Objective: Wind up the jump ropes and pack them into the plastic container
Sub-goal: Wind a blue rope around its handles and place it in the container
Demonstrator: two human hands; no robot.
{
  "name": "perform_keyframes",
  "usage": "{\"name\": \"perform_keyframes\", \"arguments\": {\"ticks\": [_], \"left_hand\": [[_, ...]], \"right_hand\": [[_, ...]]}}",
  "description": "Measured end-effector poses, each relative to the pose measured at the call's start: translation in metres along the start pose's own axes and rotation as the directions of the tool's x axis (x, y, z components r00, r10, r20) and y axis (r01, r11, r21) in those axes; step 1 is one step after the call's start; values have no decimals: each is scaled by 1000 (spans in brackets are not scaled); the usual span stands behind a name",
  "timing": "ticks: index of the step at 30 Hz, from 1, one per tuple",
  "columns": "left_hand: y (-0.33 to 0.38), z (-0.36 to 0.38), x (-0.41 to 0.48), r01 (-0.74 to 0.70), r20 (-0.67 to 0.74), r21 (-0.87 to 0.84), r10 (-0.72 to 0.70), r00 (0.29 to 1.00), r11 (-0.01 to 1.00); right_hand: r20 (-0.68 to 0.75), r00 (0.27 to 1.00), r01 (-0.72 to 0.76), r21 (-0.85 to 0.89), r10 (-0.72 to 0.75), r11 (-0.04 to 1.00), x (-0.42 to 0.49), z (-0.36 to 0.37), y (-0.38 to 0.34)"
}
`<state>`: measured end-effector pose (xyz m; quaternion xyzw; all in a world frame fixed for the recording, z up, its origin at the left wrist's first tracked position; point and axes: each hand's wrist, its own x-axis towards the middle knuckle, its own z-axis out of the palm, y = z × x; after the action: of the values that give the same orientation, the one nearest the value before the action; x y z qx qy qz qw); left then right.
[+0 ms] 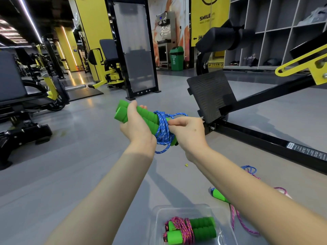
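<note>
one wound rope [185,228], pink cord round green handles, already lies in the plastic container [157,209] on the floor at your feet. you are on the second rope, held up in front of you and well apart from the container.

your left hand [136,124] is curled round the pair of green foam handles [143,113], gripping them side by side. your right hand [187,131] pinches the blue cord [162,129] right at the wraps near the handles' far end. several turns sit snug there, and a slack loop hangs below them. i judge the winding close to finished: what is left looks like tucking that loose loop under a turn so the bundle holds. after that, the move calls for lowering it into the free part of the container beside the pink bundle, without letting the wraps spring open.

at least one more rope waits on the floor to your right: a green handle [219,195] with pink cord [237,221] trailing, and a bit of blue cord [249,169] farther off. how many ropes that makes i cannot tell.

the floor [88,174] is smooth grey gym flooring. around you stand black and yellow exercise machines, one with a ribbed black footplate [210,96] just ahead. farther back are a green bin [176,58], a yellow banner [208,18] and grey cubby shelves [265,32].
</note>
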<state>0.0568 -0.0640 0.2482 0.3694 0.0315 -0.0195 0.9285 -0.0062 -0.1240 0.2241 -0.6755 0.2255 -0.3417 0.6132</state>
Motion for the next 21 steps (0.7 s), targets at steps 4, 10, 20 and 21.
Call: {"name": "perform_keyframes", "arguments": {"ticks": [4,10,20,21], "left_hand": [[-2,1,-1,13,16,-6,-13,1000,1000],[-3,-2,0,39,18,-1,-39,999,999],[1,2,-8,-18,48,4,18,999,1000],[0,2,-9,-22,47,4,22,999,1000]], "right_hand": [[-26,999,-38,65,40,997,5,-2,-1],[10,972,230,-266,-236,936,-1,-6,-2],[49,999,-19,20,18,1000,-1,-6,-13],[59,997,-52,50,49,997,-3,-6,-14]]}}
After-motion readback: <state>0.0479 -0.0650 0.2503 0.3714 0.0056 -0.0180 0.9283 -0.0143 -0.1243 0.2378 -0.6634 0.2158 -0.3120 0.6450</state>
